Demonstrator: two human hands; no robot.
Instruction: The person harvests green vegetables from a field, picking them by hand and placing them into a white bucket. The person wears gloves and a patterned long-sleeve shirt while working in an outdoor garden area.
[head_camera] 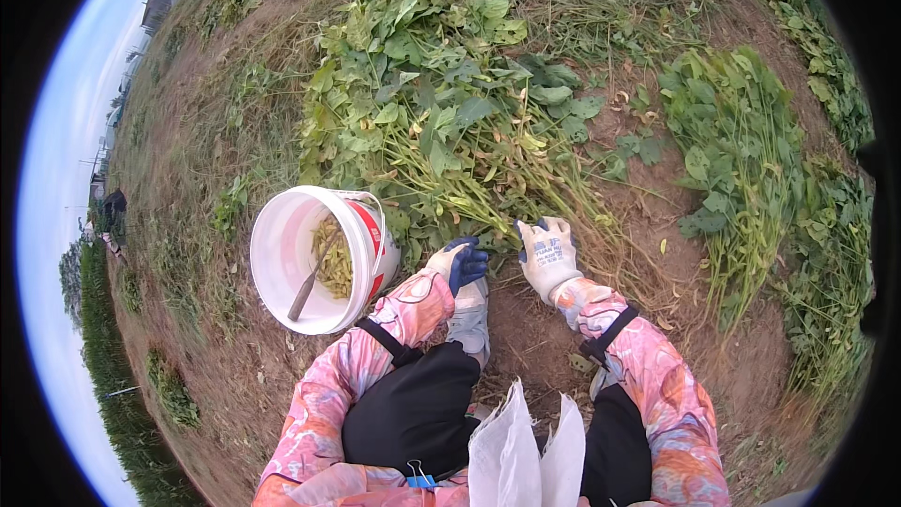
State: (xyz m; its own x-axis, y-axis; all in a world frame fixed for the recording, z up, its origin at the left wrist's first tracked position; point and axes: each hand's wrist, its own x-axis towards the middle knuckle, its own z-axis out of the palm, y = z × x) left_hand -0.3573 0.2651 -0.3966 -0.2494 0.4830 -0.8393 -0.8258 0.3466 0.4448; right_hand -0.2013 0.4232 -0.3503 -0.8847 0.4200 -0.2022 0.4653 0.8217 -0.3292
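Note:
A heap of cut, leafy bean plants point(450, 105) lies on the soil before me, its stems pointing towards my hands. My right hand point(549, 253), in a white glove with blue fingertips, is at the stem ends; its fingers curl at a stem, but a firm grip cannot be told. My left hand point(460, 264), gloved alike, is palm up with fingers partly curled, beside the heap and above my shoe. Whether it holds anything is unclear. Left of it, a white plastic bucket point(295, 267) leans with its mouth towards me; green pods point(334, 260) and a wooden-handled tool point(303, 298) are inside.
More bundles of leafy plants point(739, 155) lie at the right on brown soil. Dry grass and weeds point(211, 127) cover ground at the left. White cloth point(507, 451) hangs between my knees. A person point(111, 218) is far off at the left edge.

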